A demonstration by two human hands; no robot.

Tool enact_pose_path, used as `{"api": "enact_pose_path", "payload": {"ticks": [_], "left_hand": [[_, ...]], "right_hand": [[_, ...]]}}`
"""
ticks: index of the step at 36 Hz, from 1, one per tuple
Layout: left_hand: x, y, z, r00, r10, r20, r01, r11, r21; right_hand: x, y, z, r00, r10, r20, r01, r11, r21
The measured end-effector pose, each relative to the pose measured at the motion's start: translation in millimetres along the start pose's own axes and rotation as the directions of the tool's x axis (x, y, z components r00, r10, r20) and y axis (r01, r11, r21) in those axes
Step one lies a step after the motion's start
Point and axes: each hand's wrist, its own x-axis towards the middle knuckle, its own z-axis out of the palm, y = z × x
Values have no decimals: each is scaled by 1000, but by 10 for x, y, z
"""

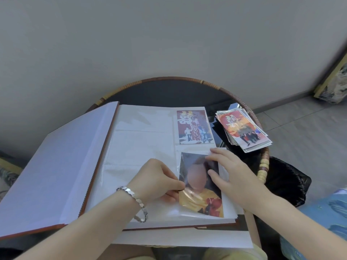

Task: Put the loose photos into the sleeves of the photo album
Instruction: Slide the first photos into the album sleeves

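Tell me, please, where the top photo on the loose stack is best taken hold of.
Probably its near right corner, from the right: the top photo lies flat, and that end of the fanned stack juts past the table rim, leaving room for a finger beneath.

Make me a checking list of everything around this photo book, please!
Surface: round table with woven rim, dark top.
Job's things: album open; first photo in upper right sleeve; second photo partly in the sleeve below; photo pile at table's right edge.
Clutter: black bag beside table.
Hands: left hand pinches second photo's left edge; right hand rests flat on it.
Cables: nothing seen.
Surroundings: grey wall, tiled floor, framed picture at far right.
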Motion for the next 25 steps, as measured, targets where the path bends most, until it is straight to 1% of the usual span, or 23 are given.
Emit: {"api": "enact_pose_path", "payload": {"ticks": [4,7,9,11,13,15,19,22,25], "left_hand": [[-3,-18,3,998,-61,20,63,988,-143],[-17,-43,20,998,-65,13,66,986,-151],[-28,-48,25,999,-37,-14,35,993,-109],[-26,-42,24,998,31,-56,-29,999,25],[-15,-24,16,990,108,-94,-89,977,193],[-6,-9,7,985,141,-102,-110,957,268],[-6,-8,13,988,122,-93,-92,955,281],[-3,-34,38,984,140,-111,-101,948,302],[-1,-54,58,987,132,-96,-103,960,260]], "right_hand": [[-33,-18,12,995,97,14,-97,995,29],[-42,-40,-4,993,116,26,-117,992,47],[-44,-50,-10,993,114,28,-115,992,52],[-48,-51,-8,994,103,23,-104,993,52],[-52,-51,-3,995,100,23,-101,994,50],[-58,-47,2,995,98,23,-99,994,41],[-67,-53,-1,995,91,28,-92,995,39],[-71,-55,0,996,85,31,-86,996,34],[-66,-46,9,996,81,30,-82,996,26]]}}
